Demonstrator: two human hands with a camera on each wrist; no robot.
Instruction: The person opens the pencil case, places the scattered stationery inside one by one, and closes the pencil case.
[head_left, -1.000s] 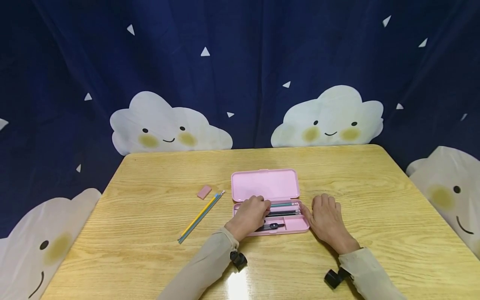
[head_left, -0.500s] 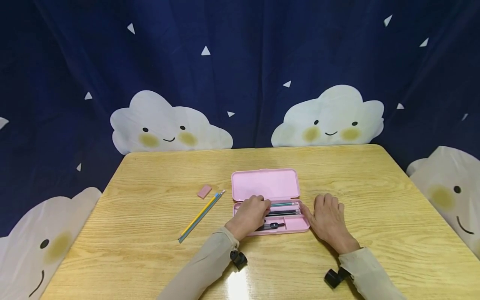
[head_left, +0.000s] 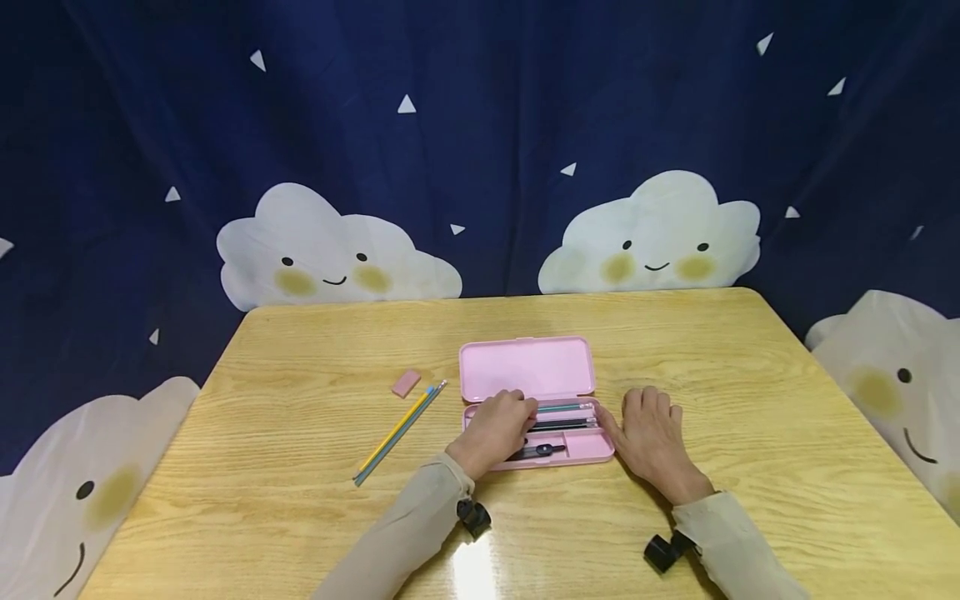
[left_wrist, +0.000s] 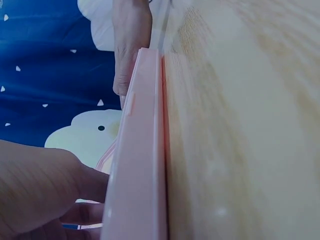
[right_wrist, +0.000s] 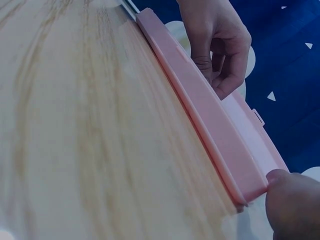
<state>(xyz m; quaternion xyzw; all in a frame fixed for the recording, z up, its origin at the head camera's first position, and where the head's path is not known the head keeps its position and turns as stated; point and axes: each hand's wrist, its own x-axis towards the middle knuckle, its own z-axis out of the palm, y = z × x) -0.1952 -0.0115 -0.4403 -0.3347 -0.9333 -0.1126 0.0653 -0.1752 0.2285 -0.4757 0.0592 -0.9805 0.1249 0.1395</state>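
Note:
A pink pencil case (head_left: 588, 447) lies on the table with its lid (head_left: 527, 368) folded back. My left hand (head_left: 493, 429) reaches over its left half, fingers bent down inside. In the right wrist view that left hand (right_wrist: 222, 47) has its thumb and fingers curled behind the case's front wall (right_wrist: 200, 107); whether they pinch anything I cannot tell. A teal pencil (head_left: 561, 408), black pencils (head_left: 558, 425) and a black compass (head_left: 542, 451) lie in the compartments, partly covered by this hand. My right hand (head_left: 651, 437) rests beside the right end, its thumb touching the edge.
Left of the case, a yellow pencil (head_left: 393, 432) and a grey-green pencil (head_left: 411, 423) lie side by side at a slant. A small pink eraser (head_left: 406, 383) sits just beyond them. A dark blue curtain (head_left: 495, 125) hangs behind the wooden table (head_left: 300, 367).

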